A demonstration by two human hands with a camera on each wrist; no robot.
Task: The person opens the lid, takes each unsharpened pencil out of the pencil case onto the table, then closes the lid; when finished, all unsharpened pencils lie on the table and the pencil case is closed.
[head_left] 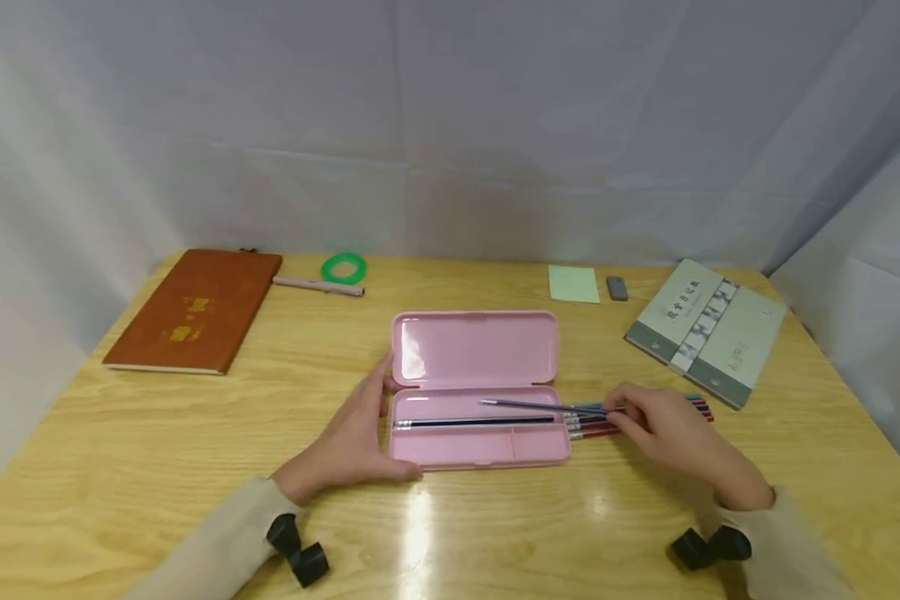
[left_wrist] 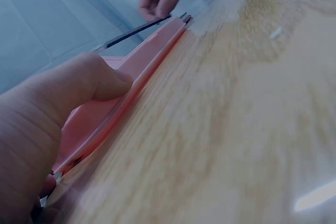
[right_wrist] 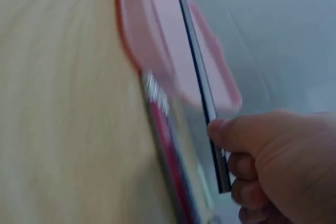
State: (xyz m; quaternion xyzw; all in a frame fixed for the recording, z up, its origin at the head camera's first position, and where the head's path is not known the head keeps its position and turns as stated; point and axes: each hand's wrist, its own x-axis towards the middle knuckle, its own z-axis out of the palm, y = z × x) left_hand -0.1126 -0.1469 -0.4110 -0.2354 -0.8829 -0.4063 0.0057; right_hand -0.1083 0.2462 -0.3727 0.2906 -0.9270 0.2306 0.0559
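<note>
A pink pencil case lies with its lid raised at the middle of the table. My left hand holds it by the left end, thumb along the front wall and fingers toward the hinge side. Between the thumb and fingers of my right hand is a dark pencil, its silvery end pointing left over the case's long compartment. Inside that compartment rests a dark pencil. Several more pencils lie on the table at the case's right end, partly hidden under my right hand in the head view.
Back left are a brown notebook, a pale pen and a green ring. Back right are green sticky notes, a grey eraser and a grey-green notebook. A pale curtain hangs behind the table.
</note>
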